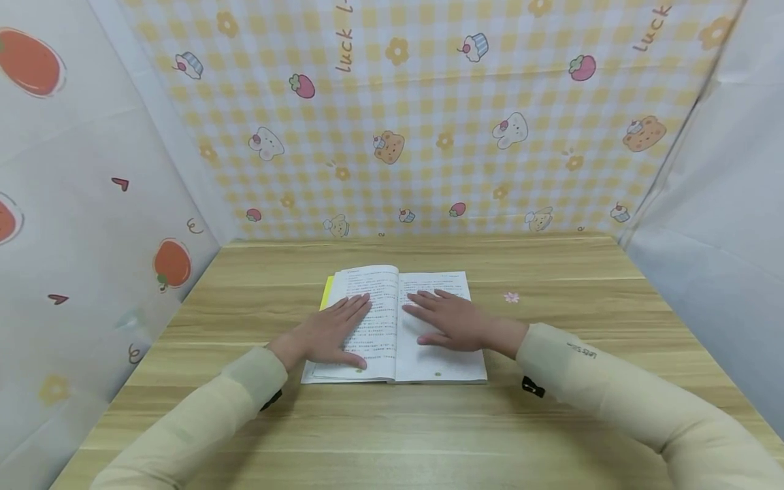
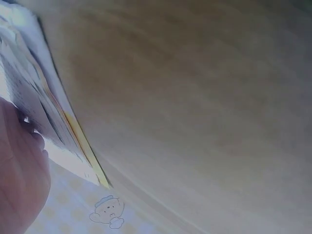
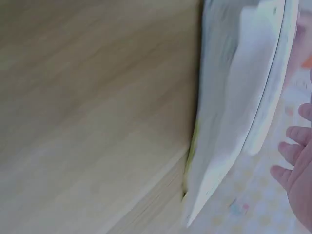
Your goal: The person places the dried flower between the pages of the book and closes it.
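Note:
An open book with printed pages lies on the wooden table, a yellow edge showing at its upper left. My left hand rests on the left page with fingers straight, pointing up and to the right. Over the right page is my right hand, its fingers extended toward the spine and thumb spread apart. In the left wrist view, the left hand is at the side of the book. The right wrist view shows the right hand with spread fingers beside the book's page.
The wooden table meets a yellow checked backdrop at its far edge. White sheets stand at the left and right. A small pink flower mark is on the table right of the book.

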`<state>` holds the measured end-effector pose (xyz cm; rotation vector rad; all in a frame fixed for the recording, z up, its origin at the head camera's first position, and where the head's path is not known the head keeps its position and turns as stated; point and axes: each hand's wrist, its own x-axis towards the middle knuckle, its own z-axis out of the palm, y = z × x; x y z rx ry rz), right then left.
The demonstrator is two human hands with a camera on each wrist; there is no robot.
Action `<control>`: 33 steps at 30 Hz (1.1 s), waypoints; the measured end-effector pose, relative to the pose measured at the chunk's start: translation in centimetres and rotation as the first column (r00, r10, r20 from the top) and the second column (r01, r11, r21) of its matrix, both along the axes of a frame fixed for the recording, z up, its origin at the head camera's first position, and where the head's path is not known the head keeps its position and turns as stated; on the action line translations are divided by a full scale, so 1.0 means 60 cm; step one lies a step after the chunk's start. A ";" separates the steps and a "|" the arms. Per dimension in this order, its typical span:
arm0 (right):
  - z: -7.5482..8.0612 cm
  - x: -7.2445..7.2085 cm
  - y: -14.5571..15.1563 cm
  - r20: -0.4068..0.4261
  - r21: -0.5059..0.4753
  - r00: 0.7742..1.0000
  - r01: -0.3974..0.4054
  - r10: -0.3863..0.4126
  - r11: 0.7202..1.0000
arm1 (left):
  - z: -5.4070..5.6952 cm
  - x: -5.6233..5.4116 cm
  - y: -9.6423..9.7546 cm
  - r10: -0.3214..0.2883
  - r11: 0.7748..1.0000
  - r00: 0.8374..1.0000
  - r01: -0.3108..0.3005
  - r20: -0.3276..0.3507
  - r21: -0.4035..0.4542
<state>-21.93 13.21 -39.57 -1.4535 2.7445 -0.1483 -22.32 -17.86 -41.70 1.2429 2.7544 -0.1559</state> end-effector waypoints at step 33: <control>-0.013 -0.078 0.267 0.625 -0.388 0.733 0.589 -0.267 0.709 | -0.005 0.000 0.001 0.035 0.999 0.999 -0.034 0.026 -0.023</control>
